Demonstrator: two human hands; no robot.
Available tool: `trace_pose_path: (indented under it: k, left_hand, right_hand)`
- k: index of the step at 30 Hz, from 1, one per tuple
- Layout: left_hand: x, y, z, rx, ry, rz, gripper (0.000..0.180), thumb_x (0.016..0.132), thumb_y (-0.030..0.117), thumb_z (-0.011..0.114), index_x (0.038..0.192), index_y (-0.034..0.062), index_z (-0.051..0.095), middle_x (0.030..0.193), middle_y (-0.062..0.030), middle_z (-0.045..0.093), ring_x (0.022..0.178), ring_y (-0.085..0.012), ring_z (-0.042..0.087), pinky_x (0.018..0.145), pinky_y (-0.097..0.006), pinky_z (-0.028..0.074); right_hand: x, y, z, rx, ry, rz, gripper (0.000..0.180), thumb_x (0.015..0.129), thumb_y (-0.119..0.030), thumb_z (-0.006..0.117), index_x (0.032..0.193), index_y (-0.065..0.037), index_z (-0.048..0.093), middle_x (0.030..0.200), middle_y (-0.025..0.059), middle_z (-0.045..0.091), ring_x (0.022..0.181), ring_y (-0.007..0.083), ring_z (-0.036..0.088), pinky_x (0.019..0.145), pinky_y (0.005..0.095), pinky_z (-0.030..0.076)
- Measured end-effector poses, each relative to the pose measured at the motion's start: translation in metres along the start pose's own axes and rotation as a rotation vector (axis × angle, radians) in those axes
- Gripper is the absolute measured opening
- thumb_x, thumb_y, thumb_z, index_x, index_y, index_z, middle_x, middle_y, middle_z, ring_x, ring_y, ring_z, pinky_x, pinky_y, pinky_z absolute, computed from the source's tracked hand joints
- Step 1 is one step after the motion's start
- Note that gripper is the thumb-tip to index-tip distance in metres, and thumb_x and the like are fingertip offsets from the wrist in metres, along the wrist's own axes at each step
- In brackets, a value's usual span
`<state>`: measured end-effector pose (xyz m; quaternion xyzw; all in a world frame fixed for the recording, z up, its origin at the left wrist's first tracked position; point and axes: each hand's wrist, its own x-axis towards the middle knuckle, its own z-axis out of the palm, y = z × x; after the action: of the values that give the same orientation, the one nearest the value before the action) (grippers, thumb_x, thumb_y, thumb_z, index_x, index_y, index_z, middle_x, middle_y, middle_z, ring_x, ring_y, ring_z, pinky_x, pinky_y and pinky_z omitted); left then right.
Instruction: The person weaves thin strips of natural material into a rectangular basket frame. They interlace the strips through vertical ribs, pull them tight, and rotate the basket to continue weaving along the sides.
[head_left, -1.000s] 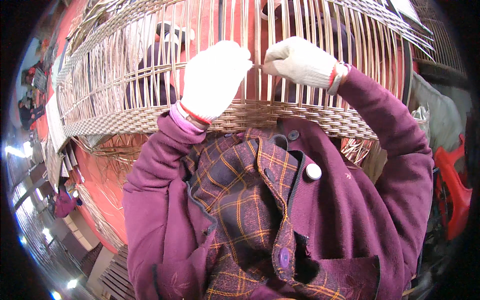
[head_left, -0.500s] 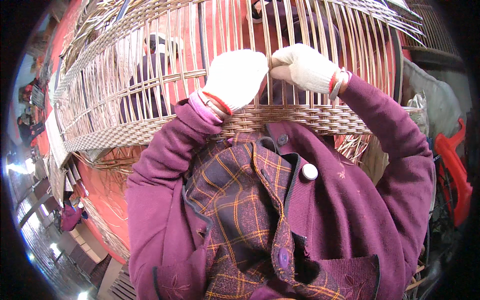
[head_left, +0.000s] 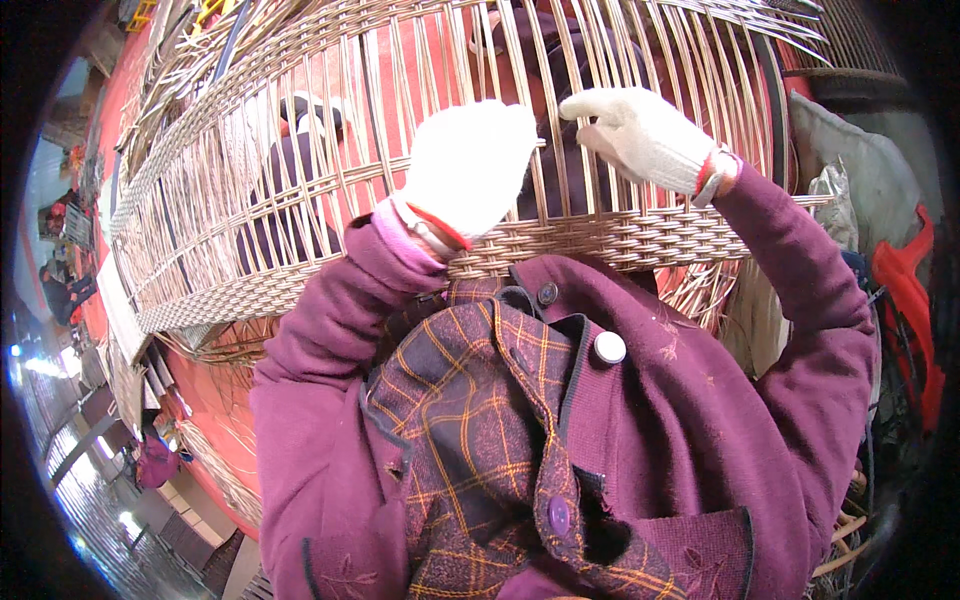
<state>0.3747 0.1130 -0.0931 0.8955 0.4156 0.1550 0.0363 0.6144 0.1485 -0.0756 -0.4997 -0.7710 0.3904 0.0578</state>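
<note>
A panel of woven strands (head_left: 600, 238) lies in front of me, with a dense band along its near edge and upright stakes rising from it. My left hand (head_left: 468, 165), in a white knitted glove, is closed over a narrow horizontal row of weaving strands (head_left: 350, 174) partway up the stakes. A short strand tip pokes out past its fingertips, though the fingers themselves are mostly hidden. Just to the right, my right hand (head_left: 645, 135), gloved too, has thumb and forefinger apart in front of the stakes (head_left: 690, 130). Nothing shows between its fingers.
Loose strand ends (head_left: 770, 25) stick out at the panel's far right. A red plastic object (head_left: 908, 290) and a pale sack (head_left: 850, 150) stand at right. Through the stakes show a red floor (head_left: 390, 100) and a person's dark clothing (head_left: 288, 195). Loose strands lie at lower left.
My right hand has drawn away to the right from beside the left, its pinch opening. The left hand stays at the row. The whole view has shifted slightly.
</note>
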Motion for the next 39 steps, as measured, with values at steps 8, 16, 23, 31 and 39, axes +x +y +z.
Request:
trace_pose_path:
  k: [8,16,23,31,39]
  left_hand:
    - [0.008,0.015,0.015,-0.049,0.094,0.012,0.017,0.098,0.015,0.068,0.109,0.0034,0.074,0.101,-0.0125,0.073,0.091,-0.0317,0.073,0.082,-0.041,0.06]
    - [0.036,0.023,0.01,-0.657,0.013,-0.178,0.021,0.105,0.019,0.068,0.114,0.0027,0.078,0.096,-0.0106,0.078,0.079,-0.0176,0.072,0.075,-0.034,0.058]
    - [0.047,0.034,0.04,-0.086,-0.036,0.094,0.022,0.102,0.024,0.065,0.102,0.0066,0.077,0.096,-0.014,0.076,0.09,-0.0342,0.074,0.079,-0.045,0.06]
    - [0.073,0.045,0.024,-0.572,0.147,-0.014,0.026,0.106,0.027,0.063,0.117,0.0065,0.074,0.106,-0.0153,0.075,0.098,-0.0337,0.074,0.085,-0.043,0.059]
    - [0.094,0.046,0.045,-0.097,-0.113,0.103,0.026,0.103,0.029,0.064,0.098,0.0065,0.076,0.089,-0.0181,0.074,0.084,-0.0398,0.073,0.075,-0.049,0.058]
  right_hand:
    - [0.01,0.011,-0.01,0.13,-0.228,-0.014,0.026,0.098,-0.027,0.073,0.095,-0.001,0.078,0.065,0.0056,0.06,0.063,0.0141,0.057,0.063,0.0356,0.049]
    - [-0.038,0.018,-0.05,0.359,-0.025,0.104,0.03,0.105,-0.031,0.065,0.092,-0.006,0.073,0.064,-0.005,0.053,0.05,0.0063,0.05,0.047,0.0273,0.041]
    - [-0.016,0.054,-0.018,0.099,-0.105,-0.045,0.029,0.101,-0.019,0.066,0.123,-0.004,0.076,0.077,0.0092,0.07,0.065,0.016,0.065,0.065,0.0359,0.054]
    - [-0.043,0.048,-0.059,0.257,-0.059,0.084,0.022,0.099,-0.023,0.071,0.101,-0.003,0.08,0.069,0.0005,0.065,0.056,0.0089,0.054,0.054,0.0302,0.046]
    - [-0.058,0.066,-0.058,0.286,0.08,0.181,0.042,0.104,-0.018,0.06,0.142,-0.003,0.067,0.073,0.0042,0.063,0.055,0.0115,0.061,0.052,0.0312,0.05]
